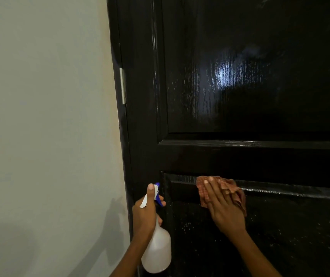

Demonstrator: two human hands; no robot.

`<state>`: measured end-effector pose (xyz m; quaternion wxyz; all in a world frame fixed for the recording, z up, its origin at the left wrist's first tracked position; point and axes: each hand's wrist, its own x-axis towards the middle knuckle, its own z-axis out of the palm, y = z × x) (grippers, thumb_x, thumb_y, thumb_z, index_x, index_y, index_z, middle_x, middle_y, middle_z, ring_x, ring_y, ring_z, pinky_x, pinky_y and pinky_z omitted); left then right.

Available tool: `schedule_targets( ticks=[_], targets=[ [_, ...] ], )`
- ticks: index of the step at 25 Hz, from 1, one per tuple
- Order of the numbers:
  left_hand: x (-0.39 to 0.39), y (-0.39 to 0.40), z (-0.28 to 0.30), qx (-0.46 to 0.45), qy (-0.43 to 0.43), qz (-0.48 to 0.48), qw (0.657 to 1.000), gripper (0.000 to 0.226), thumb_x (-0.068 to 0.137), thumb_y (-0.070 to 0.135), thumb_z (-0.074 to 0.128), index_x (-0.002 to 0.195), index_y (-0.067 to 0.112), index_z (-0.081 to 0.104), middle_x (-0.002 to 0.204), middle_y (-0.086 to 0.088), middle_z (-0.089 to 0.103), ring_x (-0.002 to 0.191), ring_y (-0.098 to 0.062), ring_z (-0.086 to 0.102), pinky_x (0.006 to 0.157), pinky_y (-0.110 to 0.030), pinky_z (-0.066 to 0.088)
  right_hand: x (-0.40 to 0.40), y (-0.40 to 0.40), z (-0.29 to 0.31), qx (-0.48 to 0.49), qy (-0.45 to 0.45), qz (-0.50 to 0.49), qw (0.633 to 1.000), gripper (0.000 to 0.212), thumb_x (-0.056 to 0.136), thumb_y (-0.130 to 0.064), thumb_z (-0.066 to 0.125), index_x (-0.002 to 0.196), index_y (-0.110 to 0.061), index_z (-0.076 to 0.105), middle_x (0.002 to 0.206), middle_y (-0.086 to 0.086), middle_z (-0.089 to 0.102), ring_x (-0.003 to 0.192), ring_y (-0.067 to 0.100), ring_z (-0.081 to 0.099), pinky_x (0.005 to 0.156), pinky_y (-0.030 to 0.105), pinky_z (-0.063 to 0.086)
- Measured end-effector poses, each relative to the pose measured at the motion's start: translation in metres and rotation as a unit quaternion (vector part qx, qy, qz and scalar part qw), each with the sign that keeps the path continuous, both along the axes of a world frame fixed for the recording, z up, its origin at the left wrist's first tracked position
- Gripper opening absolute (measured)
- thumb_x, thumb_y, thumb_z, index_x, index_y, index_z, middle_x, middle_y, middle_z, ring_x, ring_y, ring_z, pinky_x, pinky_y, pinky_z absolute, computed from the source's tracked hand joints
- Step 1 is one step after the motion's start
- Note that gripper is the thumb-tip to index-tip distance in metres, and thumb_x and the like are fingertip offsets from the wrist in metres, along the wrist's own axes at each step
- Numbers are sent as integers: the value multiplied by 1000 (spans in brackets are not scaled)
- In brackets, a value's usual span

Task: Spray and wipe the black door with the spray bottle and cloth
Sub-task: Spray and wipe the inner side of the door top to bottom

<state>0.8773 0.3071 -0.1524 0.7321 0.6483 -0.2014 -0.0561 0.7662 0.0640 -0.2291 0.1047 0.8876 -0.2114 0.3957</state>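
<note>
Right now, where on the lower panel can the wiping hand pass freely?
Free: the droplet-speckled lower panel right of the cloth, below the moulding. Also the rail above it. Crowded: the panel's left edge, where the left hand holds the spray bottle beside the right hand.

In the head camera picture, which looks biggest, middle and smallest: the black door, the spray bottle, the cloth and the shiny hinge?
1. black door
2. spray bottle
3. cloth, partly hidden under the right hand, so unsure
4. hinge
</note>
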Motion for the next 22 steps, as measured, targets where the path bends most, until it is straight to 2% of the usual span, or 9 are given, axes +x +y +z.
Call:
schedule_targets(
  ticks=[4, 7, 10, 13, 16, 18, 19, 21, 22],
  targets=[
    [6, 12, 1, 0, 21, -13, 1000, 66, 85, 62, 40, 89, 4, 70, 81, -15, 73, 54, -28, 60, 42, -25, 48, 2, 15, -8, 82, -66, -75, 992, 75, 95, -36, 37, 164, -15, 16, 172, 9, 6, 159, 29, 1, 123, 50, 4],
    [17, 29, 4, -10, 31, -6, 999, 71, 77, 65, 38, 91, 3, 70, 84, -16, 73, 62, -32, 64, 43, -26, 49, 44, 39, 1, 79, -15, -20, 997, 79, 92, -33, 41, 164, -17, 14, 172, 8, 3, 156, 31, 17, 116, 58, 26],
    [27, 42, 3, -12, 44, 13, 999, 65, 84, 61, 38, 92, 4, 69, 86, -15, 72, 71, -31, 67, 46, -28, 51, 94, 64, 16, 86, 60, 75, 992, 94, 88, -24, 58, 165, -23, 3, 172, 3, -9, 149, 27, 37, 112, 50, 40],
    [33, 44, -1, -4, 65, 10, 998, 59, 94, 53, 37, 95, 3, 68, 91, -16, 71, 77, -30, 67, 45, -27, 49, 123, 77, 22, 66, 74, 122, 988, 96, 96, -19, 51, 161, -27, -18, 167, -3, -29, 155, 21, 23, 116, 43, 35],
    [38, 39, -7, 11, 86, -3, 996, 60, 94, 54, 38, 97, 2, 68, 94, -17, 71, 81, -33, 66, 52, -31, 50, 123, 73, 21, 70, 65, 144, 985, 91, 102, -21, 44, 157, -32, -27, 166, -8, -31, 152, 11, 23, 105, 31, 47],
    [37, 33, -12, 16, 91, -11, 996, 61, 93, 54, 39, 96, 1, 68, 94, -18, 70, 81, -35, 66, 54, -32, 50, 113, 59, 3, 45, 118, 168, 978, 90, 103, -21, 42, 155, -36, -30, 165, -11, -32, 153, 10, 8, 116, 38, 40],
    [34, 29, -14, 18, 83, -3, 996, 61, 93, 54, 39, 93, 2, 69, 92, -17, 71, 79, -35, 66, 52, -31, 50, 105, 51, -8, 21, 148, 178, 973, 92, 101, -21, 46, 156, -38, -27, 167, -10, -26, 155, 11, 4, 123, 43, 30],
    [28, 23, -18, 18, 73, 7, 997, 61, 94, 54, 39, 95, 1, 70, 90, -17, 72, 77, -33, 68, 50, -29, 50, 91, 31, -32, -26, 211, 203, 956, 104, 89, -28, 65, 162, -35, -8, 170, -7, 3, 154, 15, 22, 126, 43, 24],
    [27, 22, -19, 18, 77, 1, 997, 62, 94, 54, 39, 98, -1, 69, 91, -18, 72, 78, -32, 68, 52, -30, 50, 86, 28, -38, -47, 241, 204, 948, 107, 85, -31, 68, 162, -35, -7, 169, -8, 8, 152, 16, 29, 125, 42, 22]
  ],
)
